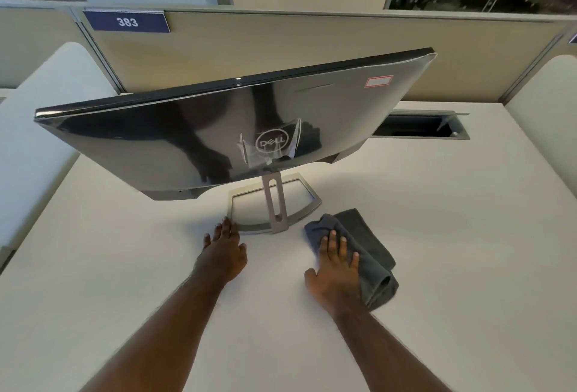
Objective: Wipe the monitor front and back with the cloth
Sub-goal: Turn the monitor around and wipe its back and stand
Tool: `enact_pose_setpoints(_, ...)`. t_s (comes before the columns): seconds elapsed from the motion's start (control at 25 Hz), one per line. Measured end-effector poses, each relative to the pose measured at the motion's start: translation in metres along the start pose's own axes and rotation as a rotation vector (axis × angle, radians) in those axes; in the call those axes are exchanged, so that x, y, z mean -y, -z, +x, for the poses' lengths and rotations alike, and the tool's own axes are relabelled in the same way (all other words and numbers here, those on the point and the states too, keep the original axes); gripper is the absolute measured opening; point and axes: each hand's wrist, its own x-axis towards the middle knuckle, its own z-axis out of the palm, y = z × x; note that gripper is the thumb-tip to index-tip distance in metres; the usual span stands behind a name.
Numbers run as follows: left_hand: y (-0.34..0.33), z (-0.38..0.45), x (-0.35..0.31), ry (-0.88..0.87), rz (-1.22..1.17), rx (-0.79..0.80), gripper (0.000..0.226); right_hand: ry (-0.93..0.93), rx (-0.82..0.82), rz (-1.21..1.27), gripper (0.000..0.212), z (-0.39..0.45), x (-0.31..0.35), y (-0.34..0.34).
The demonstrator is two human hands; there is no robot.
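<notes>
Two bare forearms were seen reaching over the white desk top (pixel 437 235). Right hand (pixel 335 270) was laid flat, fingers straight and slightly spread, on a crumpled dark grey cloth (pixel 371 254); nothing was gripped. Left hand (pixel 223 251) was likewise flat and relaxed on the desk, its fingertips touching the near edge of the grey open-frame metal stand base (pixel 249 226).

Beyond the hands, the black glossy flat monitor (pixel 187 132) was noted on its slotted grey stand neck (pixel 276 201), back panel turned to the camera, logo at centre, a red-bordered sticker (pixel 378 81) near the upper right corner. Screen side faced the beige partition (pixel 281 42) and was not visible. A rectangular cable opening (pixel 418 126) was recorded in the desk behind, and a blue plate marked 383 (pixel 128 21) on the partition.

Judgement: cloth not yet lifted; the back panel is probably the surface in hand. The cloth should be gathered into a flat pad, the base steadied with the left hand, and long overlapping strokes made with light pressure, since the panel would likely tip on its thin neck.
</notes>
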Motion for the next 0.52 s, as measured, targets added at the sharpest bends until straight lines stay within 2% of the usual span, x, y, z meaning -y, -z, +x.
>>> enact_pose_setpoints(0.16, 0.000, 0.002, 0.000, -0.002, 0.017, 0.013, 0.063, -0.271, -0.017, 0.080, 0.081, 0.007, -0.026, 0.012)
enact_pose_setpoints(0.28, 0.007, -0.002, -0.002, 0.013, 0.008, 0.025, 0.062, -0.373, 0.015, 0.182, 0.078, 0.011, -0.034, 0.024)
enact_pose_setpoints(0.4, 0.036, -0.025, -0.022, 0.009, -0.041, -0.079, 0.056, -0.257, -0.106, 0.363, 0.075, 0.006, -0.034, 0.046)
enact_pose_setpoints(0.44, 0.052, -0.038, -0.032, -0.006, -0.085, -0.171, 0.053, -0.166, -0.202, 0.485, 0.073, 0.004, -0.035, 0.062)
enact_pose_setpoints(0.52, 0.090, -0.072, -0.051, -0.116, -0.209, -0.460, 0.046, 0.033, -0.428, 0.728, 0.067, 0.005, -0.034, 0.114)
